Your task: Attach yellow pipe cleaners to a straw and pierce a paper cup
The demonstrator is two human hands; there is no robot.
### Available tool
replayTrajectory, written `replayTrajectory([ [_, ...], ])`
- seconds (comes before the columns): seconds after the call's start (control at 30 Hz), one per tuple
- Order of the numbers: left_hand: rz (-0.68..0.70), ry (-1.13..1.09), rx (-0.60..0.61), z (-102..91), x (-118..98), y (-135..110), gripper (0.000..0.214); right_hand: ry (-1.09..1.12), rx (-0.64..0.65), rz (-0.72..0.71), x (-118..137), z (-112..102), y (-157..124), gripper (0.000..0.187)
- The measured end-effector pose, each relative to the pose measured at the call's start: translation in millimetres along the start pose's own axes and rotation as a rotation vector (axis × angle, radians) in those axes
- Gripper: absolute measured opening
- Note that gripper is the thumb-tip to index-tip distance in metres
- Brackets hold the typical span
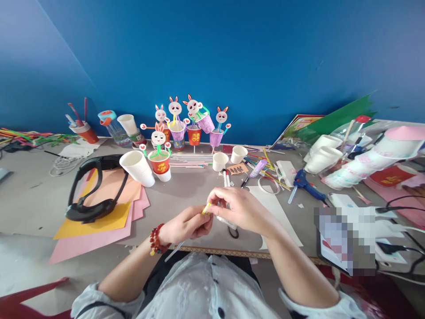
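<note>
My left hand (pixel 191 224) and my right hand (pixel 234 206) meet above the table's front edge, both with fingers closed. Between their fingertips is a small yellow piece (pixel 206 208), perhaps a bit of straw. A thin, pale straw-like stick (pixel 174 251) sticks out below my left hand. Whether it joins the yellow piece is hidden. Under my right hand lie scissors (pixel 233 233), with one dark handle loop showing. Beyond my hands, markers (pixel 226 178) and a purple glue stick (pixel 258 169) lie on the table.
Paper-cup rabbit figures (pixel 158 138) stand along the blue wall. Left are stacked white cups (pixel 137 168), a black headset (pixel 89 210) and coloured paper (pixel 99 239). Right are a blue glue gun (pixel 303 184), white paper (pixel 282 212), a tall cup tower (pixel 378 157) and a phone (pixel 332 252).
</note>
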State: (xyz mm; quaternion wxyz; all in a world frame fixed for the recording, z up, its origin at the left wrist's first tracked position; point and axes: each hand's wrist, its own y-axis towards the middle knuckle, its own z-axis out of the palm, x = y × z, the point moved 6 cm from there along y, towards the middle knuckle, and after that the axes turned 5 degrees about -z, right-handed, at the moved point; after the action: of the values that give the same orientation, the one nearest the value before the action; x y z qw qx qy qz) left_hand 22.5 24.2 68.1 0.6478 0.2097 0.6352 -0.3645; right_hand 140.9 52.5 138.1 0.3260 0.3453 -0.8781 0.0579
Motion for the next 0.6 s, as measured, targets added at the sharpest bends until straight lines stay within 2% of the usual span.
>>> replayTrajectory([
  [0.17, -0.04, -0.022, -0.001, 0.2, 1, 1, 0.038, 0.053, 0.02, 0.008, 1, 0, 2, 0.011],
  [0.3, -0.043, 0.006, -0.077, 0.0, 3, -1, 0.038, 0.078, -0.001, 0.021, -2, 0, 3, 0.012],
  [0.6, 0.222, 0.154, -0.513, -13.5, -7, -12, 0.02, 0.157, -0.051, 0.076, -12, 3, 1, 0.011],
])
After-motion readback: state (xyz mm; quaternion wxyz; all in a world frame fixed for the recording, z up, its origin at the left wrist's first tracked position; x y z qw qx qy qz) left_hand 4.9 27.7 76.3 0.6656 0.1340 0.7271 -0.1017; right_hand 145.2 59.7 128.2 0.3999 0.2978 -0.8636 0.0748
